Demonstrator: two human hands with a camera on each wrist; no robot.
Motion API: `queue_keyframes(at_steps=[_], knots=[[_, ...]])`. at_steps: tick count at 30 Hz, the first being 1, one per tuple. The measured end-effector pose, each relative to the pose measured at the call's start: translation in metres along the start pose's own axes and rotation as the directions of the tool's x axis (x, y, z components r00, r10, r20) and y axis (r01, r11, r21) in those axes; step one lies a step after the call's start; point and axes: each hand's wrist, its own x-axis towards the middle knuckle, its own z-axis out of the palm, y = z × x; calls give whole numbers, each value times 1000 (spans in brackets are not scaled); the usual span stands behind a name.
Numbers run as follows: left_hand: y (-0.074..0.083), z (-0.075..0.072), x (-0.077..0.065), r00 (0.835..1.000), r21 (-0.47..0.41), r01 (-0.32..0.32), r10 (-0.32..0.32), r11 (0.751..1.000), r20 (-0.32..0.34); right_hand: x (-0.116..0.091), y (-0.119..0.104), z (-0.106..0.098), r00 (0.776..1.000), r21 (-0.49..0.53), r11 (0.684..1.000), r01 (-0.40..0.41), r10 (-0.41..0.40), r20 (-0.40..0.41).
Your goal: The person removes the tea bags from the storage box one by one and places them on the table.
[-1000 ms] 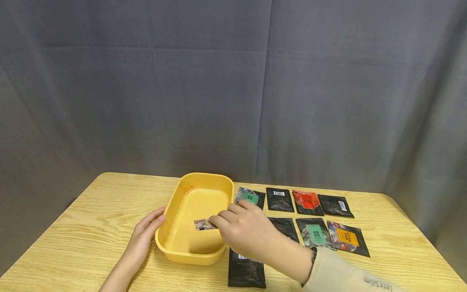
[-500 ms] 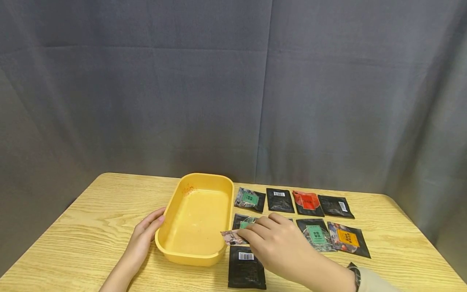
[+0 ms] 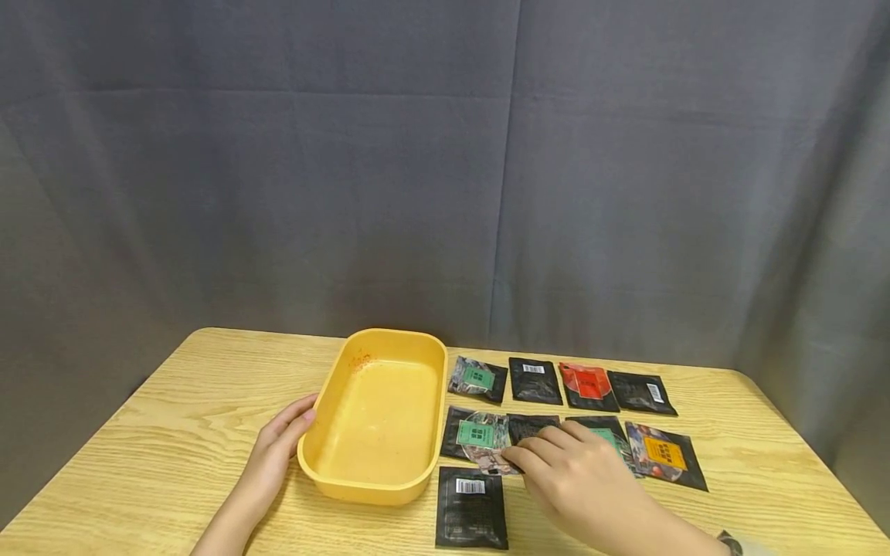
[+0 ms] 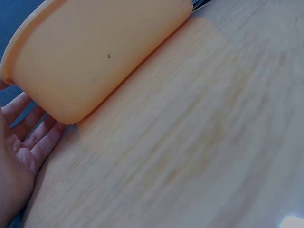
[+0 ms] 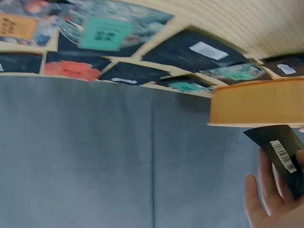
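Note:
My right hand (image 3: 584,483) pinches a small flat food packet (image 3: 492,462) by one edge. Its printed picture side faces up in the head view, above the middle row of packets. From the right wrist, the held packet (image 5: 275,151) shows its black back and white barcode. A yellow plastic tub (image 3: 368,493) stands on the table, with reddish marks inside its far left wall. Against the tub's left side rests my left hand (image 3: 274,444), its fingers (image 4: 42,128) fairly straight along the outer wall in the left wrist view.
Right of the tub, black packets lie in rows on the wooden table (image 3: 160,432). Among them are a red-labelled packet (image 3: 589,386), an orange-labelled packet (image 3: 666,454) and a barcode-side-up packet (image 3: 473,510) in front. A grey curtain (image 3: 389,193) hangs behind.
My right hand has moved right, carrying the packet from over the tub to above the middle row. The left hand and tub have stayed about where they were.

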Motion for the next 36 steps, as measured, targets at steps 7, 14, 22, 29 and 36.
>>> queue_keyframes(at_steps=[7,14,22,29,36], knots=[[1,0,1,1000,-3,7,-8,1000,-4,-18,4,1,1000,-10,1000,-14,14,13],[1,1,1,1000,1,3,-3,1000,6,-34,4,4,1000,5,1000,-26,26,7],[1,1,1,1000,-7,5,-5,1000,7,-51,8,7,998,-14,1000,10,-9,65],[0,0,1,1000,-11,16,-16,1000,4,-59,11,8,989,-12,1000,29,-27,147],[0,0,0,999,-28,34,-34,999,-4,-65,10,12,979,-14,998,59,-55,194]])
